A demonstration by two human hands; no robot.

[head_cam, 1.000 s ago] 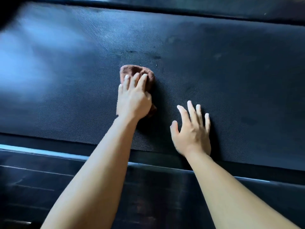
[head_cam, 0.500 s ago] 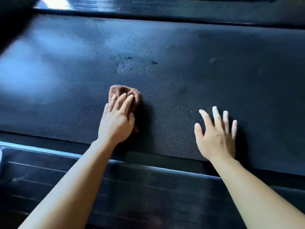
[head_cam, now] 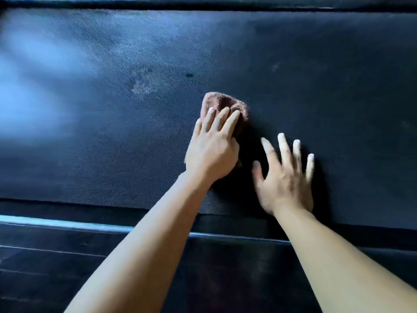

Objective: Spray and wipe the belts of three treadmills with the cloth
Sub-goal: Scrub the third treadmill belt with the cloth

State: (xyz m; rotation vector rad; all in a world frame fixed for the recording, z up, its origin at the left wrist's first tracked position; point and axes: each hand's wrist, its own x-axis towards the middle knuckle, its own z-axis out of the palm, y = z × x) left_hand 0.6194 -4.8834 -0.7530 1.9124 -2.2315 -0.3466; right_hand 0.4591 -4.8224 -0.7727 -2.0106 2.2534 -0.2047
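The cloth (head_cam: 223, 102) is lying under the left hand's (head_cam: 212, 152) straight, pressing fingers on the belt (head_cam: 112, 132); the right hand (head_cam: 285, 177) is resting just beside, spread flat, empty.

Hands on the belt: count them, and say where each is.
2. The left hand presses the brown cloth on the belt; the right hand lies flat on the belt, just right of it, holding nothing.

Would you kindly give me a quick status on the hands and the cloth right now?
Left hand flat, pressing cloth on belt. Right hand spread on belt. Pale smear left of cloth; nothing blocking.
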